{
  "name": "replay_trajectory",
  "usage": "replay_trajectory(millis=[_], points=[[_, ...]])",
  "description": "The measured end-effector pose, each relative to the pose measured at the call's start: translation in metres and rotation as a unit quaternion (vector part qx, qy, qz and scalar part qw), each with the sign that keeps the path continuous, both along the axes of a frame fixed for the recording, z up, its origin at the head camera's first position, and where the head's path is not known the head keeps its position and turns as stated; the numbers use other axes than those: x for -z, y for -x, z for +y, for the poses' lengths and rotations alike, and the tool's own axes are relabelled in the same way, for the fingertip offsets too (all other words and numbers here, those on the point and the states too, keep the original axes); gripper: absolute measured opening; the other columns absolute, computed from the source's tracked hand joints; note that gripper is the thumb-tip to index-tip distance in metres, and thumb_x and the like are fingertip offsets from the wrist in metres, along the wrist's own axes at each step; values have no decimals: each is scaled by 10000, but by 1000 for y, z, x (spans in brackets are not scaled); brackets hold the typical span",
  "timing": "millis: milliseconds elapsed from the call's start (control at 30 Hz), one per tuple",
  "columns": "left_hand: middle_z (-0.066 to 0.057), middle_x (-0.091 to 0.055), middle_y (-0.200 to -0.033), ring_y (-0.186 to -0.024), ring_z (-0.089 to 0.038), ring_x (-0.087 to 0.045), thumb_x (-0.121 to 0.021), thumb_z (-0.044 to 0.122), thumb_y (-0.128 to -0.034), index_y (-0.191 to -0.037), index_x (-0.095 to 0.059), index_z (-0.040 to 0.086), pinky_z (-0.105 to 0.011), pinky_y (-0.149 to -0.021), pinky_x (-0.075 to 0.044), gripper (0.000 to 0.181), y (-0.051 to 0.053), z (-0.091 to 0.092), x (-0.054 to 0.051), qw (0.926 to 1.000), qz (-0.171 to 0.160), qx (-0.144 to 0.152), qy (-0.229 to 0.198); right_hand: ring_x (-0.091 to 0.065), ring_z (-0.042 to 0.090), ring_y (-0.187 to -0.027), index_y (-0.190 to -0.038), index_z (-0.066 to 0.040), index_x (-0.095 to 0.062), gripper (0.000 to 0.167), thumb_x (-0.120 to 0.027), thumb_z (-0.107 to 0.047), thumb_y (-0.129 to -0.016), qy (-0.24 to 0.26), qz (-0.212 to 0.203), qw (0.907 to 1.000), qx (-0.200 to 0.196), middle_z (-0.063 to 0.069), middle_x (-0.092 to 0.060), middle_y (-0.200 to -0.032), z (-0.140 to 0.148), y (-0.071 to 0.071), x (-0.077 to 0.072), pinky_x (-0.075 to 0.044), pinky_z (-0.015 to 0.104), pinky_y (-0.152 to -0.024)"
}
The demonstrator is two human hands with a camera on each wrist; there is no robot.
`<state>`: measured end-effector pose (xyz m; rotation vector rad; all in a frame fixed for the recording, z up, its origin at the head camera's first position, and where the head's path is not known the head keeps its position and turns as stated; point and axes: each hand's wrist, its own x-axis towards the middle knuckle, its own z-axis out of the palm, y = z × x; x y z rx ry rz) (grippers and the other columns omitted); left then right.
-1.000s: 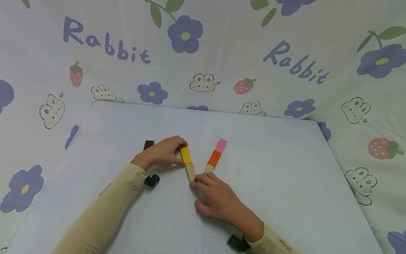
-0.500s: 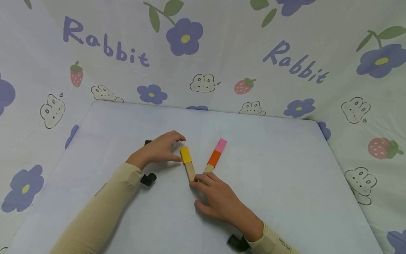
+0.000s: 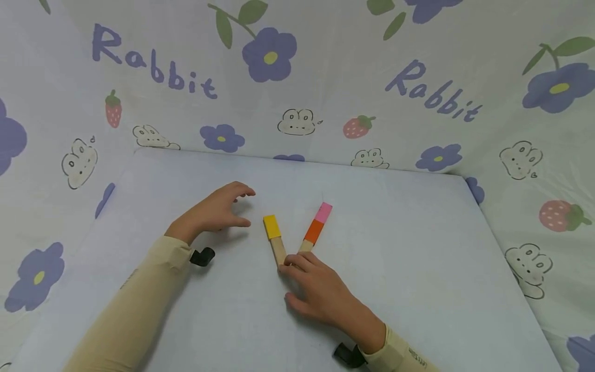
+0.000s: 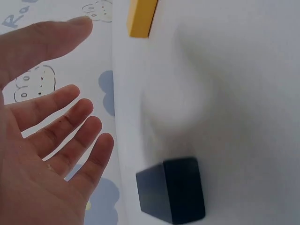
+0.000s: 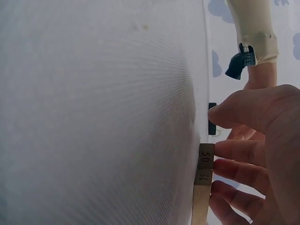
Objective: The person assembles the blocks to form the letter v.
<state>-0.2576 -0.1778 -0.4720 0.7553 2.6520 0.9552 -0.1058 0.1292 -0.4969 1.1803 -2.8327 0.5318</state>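
My left hand (image 3: 211, 211) hovers left of the yellow block (image 3: 271, 227), fingers spread and holding nothing. A black block (image 4: 183, 191) lies beneath it in the left wrist view; the hand hides it in the head view. A plain wooden block (image 3: 278, 250) continues the yellow one's line. Opposite, pink (image 3: 324, 212), orange (image 3: 314, 232) and plain wooden blocks (image 3: 306, 246) form a second slanting line, making a V. At its base, fingertips of my right hand (image 3: 323, 292) touch the wooden ends, thumb apart. The right wrist view shows printed block ends (image 5: 205, 157).
The blocks lie on a white tabletop (image 3: 418, 258). Behind it hangs a patterned cloth (image 3: 325, 77) with rabbits and flowers. Black wrist cameras (image 3: 202, 257) sit at both cuffs.
My left hand has let go of the yellow block and moved left, opening wider and covering the black block. The right hand and the V of blocks have stayed put.
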Motion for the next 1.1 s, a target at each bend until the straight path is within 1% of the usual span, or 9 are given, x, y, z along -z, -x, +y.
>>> replay_trajectory(millis=[233,433,567,700,867,1100], points=[[-150,-518,-1549,-1356,-393,-529,-890,179,-903,-1525,-557,19,-572,-1123,-462,724,-1,-14,0,10000,-18,-43,-35,-521,198,-1326,-1387,-140,-718,477,-812,-263,-935,-52,-34,10000,26,6,-624,-1395,0,0,0,-524,357,-1073],[-155,-490,-1578,-1379,-405,-511,-879,180,-917,-1533,-548,22,-596,-1145,-435,716,-1,-29,-2,9998,-26,-174,25,-523,198,-1323,-1388,-137,-716,484,-816,-255,-930,-41,29,10000,33,5,-625,-1392,0,-1,1,-528,350,-1063],[-157,-494,-1571,-1385,-413,-509,-877,181,-916,-1535,-543,23,-599,-1140,-439,721,-1,-39,-2,9996,-50,-264,27,-523,200,-1324,-1388,-134,-717,486,-819,-259,-929,-49,72,10000,29,11,-627,-1390,0,0,0,-525,348,-1067],[-164,-508,-1554,-1388,-416,-508,-881,175,-913,-1530,-544,16,-595,-1143,-438,720,0,-48,1,9995,-60,-299,7,-521,199,-1327,-1386,-130,-718,481,-815,-258,-932,-50,47,10000,24,9,-626,-1389,1,0,0,-526,347,-1067],[-175,-497,-1565,-1386,-420,-508,-883,157,-913,-1523,-548,10,-600,-1148,-430,711,-2,-59,5,9994,-133,-331,-43,-516,197,-1333,-1390,-129,-715,483,-812,-262,-936,-54,23,10000,12,6,-619,-1395,1,1,3,-521,344,-1072],[-198,-513,-1527,-1362,-415,-515,-899,123,-881,-1504,-550,-12,-586,-1151,-432,727,-6,-72,9,9994,-212,-236,-102,-508,196,-1343,-1390,-129,-715,477,-808,-259,-941,-60,-33,10000,30,7,-616,-1399,0,0,3,-518,343,-1076]])
